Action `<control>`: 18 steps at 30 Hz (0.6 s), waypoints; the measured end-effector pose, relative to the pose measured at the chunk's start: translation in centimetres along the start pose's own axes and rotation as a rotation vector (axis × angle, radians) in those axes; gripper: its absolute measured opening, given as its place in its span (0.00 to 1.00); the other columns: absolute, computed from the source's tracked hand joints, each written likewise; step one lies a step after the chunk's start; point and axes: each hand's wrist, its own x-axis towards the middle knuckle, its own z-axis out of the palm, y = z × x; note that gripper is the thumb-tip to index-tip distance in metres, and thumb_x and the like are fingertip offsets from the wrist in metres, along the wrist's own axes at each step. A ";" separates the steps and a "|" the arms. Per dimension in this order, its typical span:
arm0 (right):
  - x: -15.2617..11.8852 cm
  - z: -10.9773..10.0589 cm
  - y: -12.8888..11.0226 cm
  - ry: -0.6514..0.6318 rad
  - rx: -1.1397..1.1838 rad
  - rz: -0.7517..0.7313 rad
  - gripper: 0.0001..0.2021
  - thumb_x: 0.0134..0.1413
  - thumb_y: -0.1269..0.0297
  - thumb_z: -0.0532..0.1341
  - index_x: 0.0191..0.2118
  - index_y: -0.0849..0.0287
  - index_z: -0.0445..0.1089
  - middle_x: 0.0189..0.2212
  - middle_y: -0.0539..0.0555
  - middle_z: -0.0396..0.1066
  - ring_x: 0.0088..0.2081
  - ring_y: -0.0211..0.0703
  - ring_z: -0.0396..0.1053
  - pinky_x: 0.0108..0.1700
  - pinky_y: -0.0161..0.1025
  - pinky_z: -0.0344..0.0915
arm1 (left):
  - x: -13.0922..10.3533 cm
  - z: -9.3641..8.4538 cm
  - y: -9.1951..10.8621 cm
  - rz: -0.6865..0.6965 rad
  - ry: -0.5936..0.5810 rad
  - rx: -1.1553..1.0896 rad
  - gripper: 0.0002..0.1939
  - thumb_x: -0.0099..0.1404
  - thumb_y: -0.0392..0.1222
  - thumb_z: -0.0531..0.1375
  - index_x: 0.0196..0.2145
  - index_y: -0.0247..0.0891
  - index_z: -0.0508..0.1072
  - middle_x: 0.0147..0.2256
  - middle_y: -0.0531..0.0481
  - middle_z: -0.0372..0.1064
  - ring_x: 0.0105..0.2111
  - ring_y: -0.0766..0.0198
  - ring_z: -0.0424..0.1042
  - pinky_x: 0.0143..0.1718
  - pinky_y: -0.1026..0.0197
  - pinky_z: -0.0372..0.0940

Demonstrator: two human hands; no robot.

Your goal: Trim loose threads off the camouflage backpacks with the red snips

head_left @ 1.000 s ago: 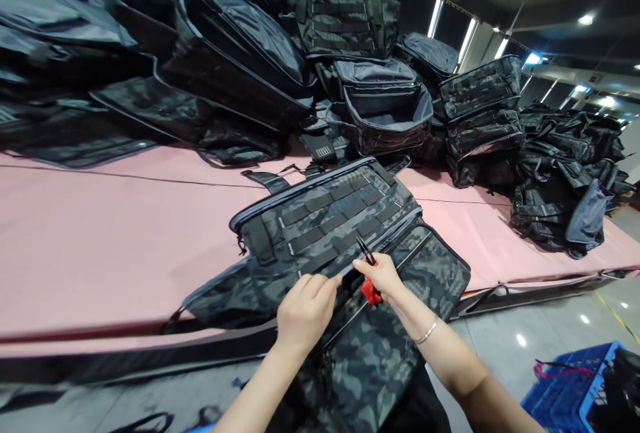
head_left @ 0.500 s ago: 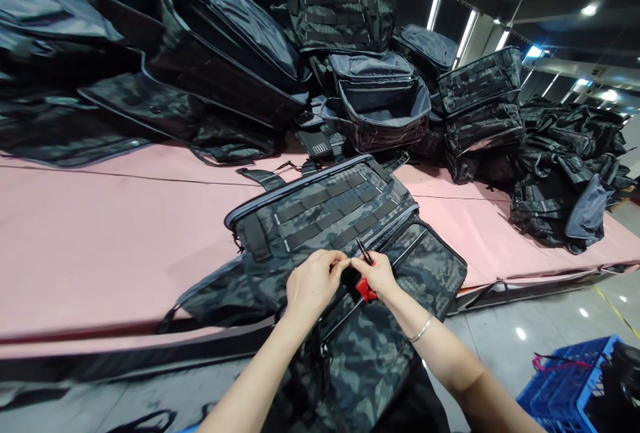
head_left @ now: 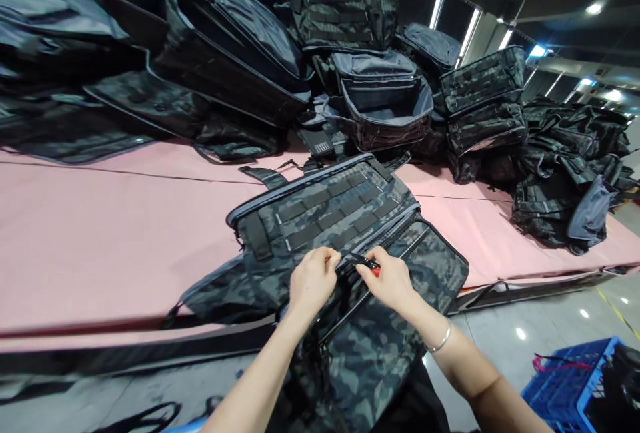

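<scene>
A dark camouflage backpack (head_left: 327,213) lies opened out at the front edge of the pink-covered table, its lower part hanging over the edge. My left hand (head_left: 311,281) is closed in a pinch above the middle of the pack, near the zip; whatever is between the fingertips is too small to make out. In my right hand (head_left: 393,281) is a small pair of thread snips (head_left: 359,258) with black blades and some red at the handle. Their blades point left, towards my left fingertips.
More camouflage backpacks are piled along the back, one with a grey-lined open compartment (head_left: 387,96). The pink table (head_left: 100,240) runs left and right. On the floor at lower right stands a blue crate (head_left: 565,380) with dark items beside or in it.
My right hand has turned and moved slightly right, swinging the snips from pointing up to pointing left. My fingertips, earlier meeting, are now apart. The left hand has barely moved.
</scene>
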 end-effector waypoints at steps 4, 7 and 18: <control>0.1 -0.6 -0.9 -0.049 -0.184 -0.097 0.13 0.57 0.52 0.55 0.40 0.55 0.65 0.28 0.50 0.70 0.34 0.42 0.69 0.33 0.33 0.54 | 0.0 0.1 0.0 -0.014 0.002 -0.005 0.11 0.59 0.45 0.47 0.26 0.38 0.64 0.33 0.45 0.68 0.37 0.56 0.67 0.36 0.59 0.58; 0.4 -0.7 -1.7 -0.074 -0.288 -0.147 0.12 0.59 0.53 0.53 0.40 0.55 0.65 0.28 0.51 0.71 0.33 0.43 0.70 0.31 0.34 0.53 | -0.1 0.2 0.0 -0.008 0.003 -0.006 0.11 0.59 0.45 0.47 0.26 0.38 0.64 0.33 0.45 0.68 0.36 0.56 0.67 0.35 0.59 0.57; 0.3 0.0 -0.3 0.014 0.100 -0.064 0.12 0.58 0.54 0.54 0.36 0.57 0.67 0.26 0.49 0.68 0.28 0.36 0.66 0.32 0.30 0.54 | -0.4 -0.1 -0.2 -0.045 0.117 -0.171 0.18 0.61 0.50 0.45 0.25 0.38 0.66 0.29 0.47 0.69 0.34 0.60 0.68 0.36 0.60 0.60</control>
